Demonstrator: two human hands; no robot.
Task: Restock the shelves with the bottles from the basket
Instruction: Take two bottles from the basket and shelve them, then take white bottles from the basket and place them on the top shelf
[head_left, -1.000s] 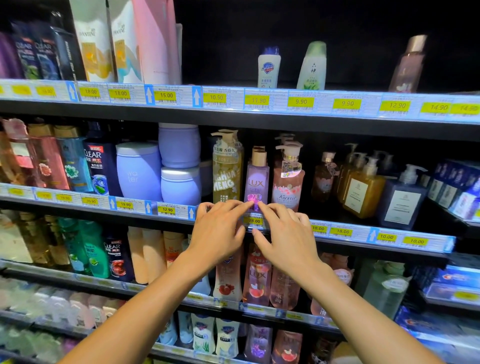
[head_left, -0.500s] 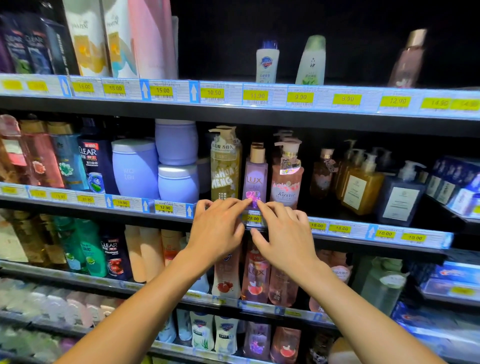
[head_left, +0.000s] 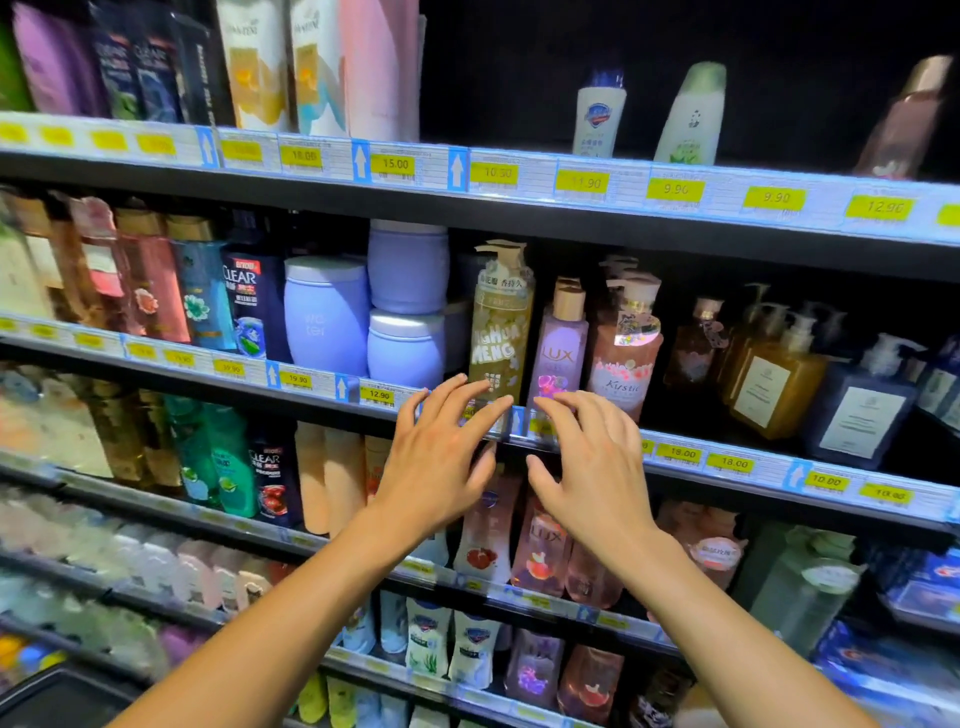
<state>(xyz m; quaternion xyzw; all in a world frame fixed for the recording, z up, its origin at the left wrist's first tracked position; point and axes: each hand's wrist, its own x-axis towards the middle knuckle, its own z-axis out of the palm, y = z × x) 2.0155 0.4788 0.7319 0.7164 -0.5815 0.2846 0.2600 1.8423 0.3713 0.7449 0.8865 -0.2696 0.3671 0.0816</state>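
A purple LUX bottle (head_left: 557, 348) with a tan cap stands upright at the front of the second shelf (head_left: 727, 462), between a tall gold pump bottle (head_left: 500, 327) and a pink Kustie pump bottle (head_left: 626, 353). My left hand (head_left: 441, 457) hovers with fingers spread just below the gold bottle's base, in front of the shelf edge. My right hand (head_left: 592, 462) is beside it, fingers spread, fingertips near the foot of the LUX bottle. Neither hand holds anything. A dark corner at the bottom left (head_left: 57, 696) may be the basket.
Lilac jars (head_left: 327, 317) and CLEAR shampoo (head_left: 252, 306) fill the shelf to the left, amber pump bottles (head_left: 774, 374) the right. The top shelf has a wide gap beside a white bottle (head_left: 597, 117). Lower shelves hold several pink and green bottles.
Both hands have come off the LUX bottle and spread their fingers, moving slightly apart and back from the shelf edge. The view has shifted a little to the left.
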